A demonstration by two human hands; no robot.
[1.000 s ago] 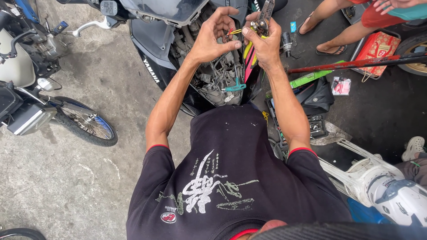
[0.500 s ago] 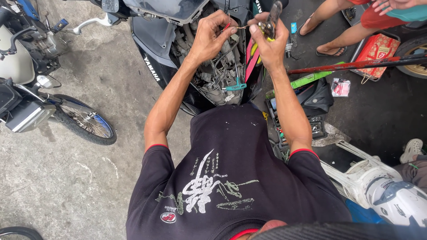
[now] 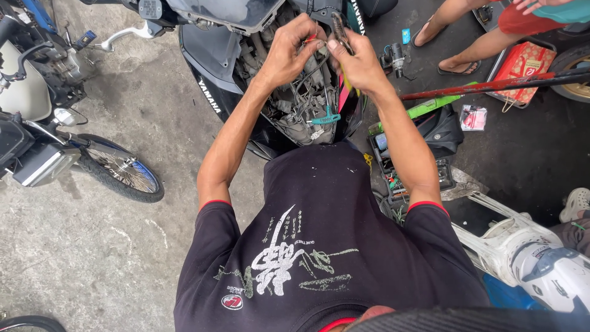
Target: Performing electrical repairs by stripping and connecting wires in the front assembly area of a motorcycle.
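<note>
A black motorcycle (image 3: 221, 92) with its front panels off shows its wiring (image 3: 307, 98) in front of me. My left hand (image 3: 292, 49) pinches a thin wire with a red end above the open front. Close beside it, my right hand (image 3: 356, 58) grips a pair of pliers (image 3: 339, 27) with yellow and pink handles, jaws pointing up near the wire. A teal T-shaped tool (image 3: 326, 117) rests in the wiring below my hands.
Another motorcycle's wheel (image 3: 123, 175) and engine stand at the left. A tool tray (image 3: 399, 178) lies on the ground by my right arm. Another person's legs in sandals (image 3: 461, 43), a red box (image 3: 522, 67) and a long red rod (image 3: 491, 86) are at the upper right.
Both hands have stayed at the wiring; the pliers have turned more upright and closer to the wire my left hand pinches. The view has shifted slightly.
</note>
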